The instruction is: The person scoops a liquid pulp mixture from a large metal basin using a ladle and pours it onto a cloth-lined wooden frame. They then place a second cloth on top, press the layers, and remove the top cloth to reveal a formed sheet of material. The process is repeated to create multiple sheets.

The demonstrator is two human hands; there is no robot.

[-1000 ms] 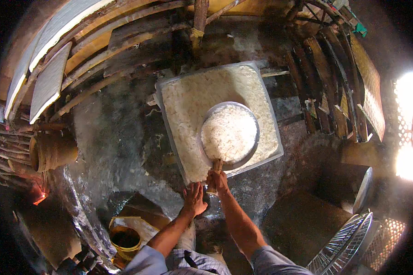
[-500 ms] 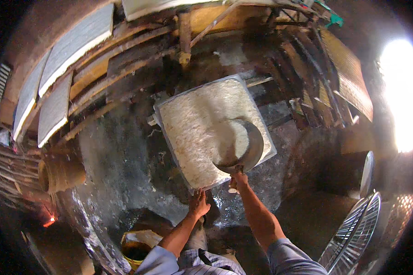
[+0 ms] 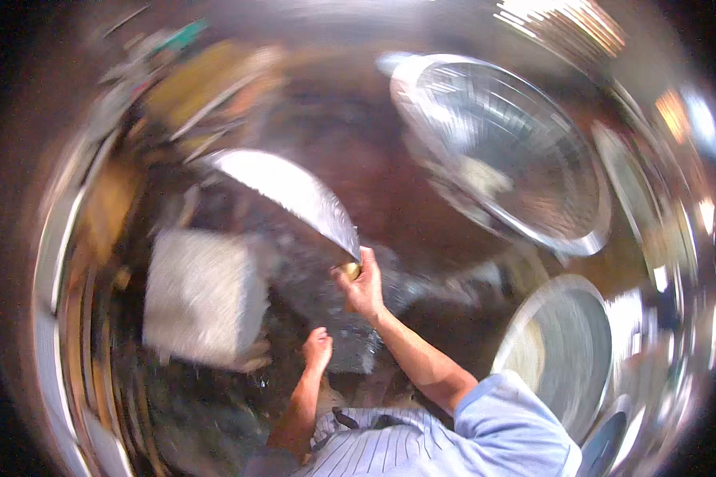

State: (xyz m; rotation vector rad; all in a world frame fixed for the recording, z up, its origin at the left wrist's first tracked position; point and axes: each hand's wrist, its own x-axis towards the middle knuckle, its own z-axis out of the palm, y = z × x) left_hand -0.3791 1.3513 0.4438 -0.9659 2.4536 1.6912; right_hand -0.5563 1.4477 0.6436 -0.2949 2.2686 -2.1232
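My right hand (image 3: 363, 286) grips the short handle of a round metal pan (image 3: 294, 195). The pan is tipped up on its side and shows as a bright half-moon, so its inside is hidden. Lower and to the left, my left hand (image 3: 318, 348) hangs apart from the pan with its fingers curled in, and nothing shows in it. A square slab-like surface covered with a pale layer (image 3: 203, 298) lies to the left, blurred and touched by neither hand.
A large round frame with a shiny rim and spokes, like a fan guard (image 3: 433, 107), stands ahead to the right. Nearer on the right is a wide round basin (image 3: 593, 342) with pale contents. Blurred boards (image 3: 191, 87) lie at the far left.
The view has swung right. The pan has left the pale-covered square and is now tipped on its side. My left hand has come off the square's near edge and curled.
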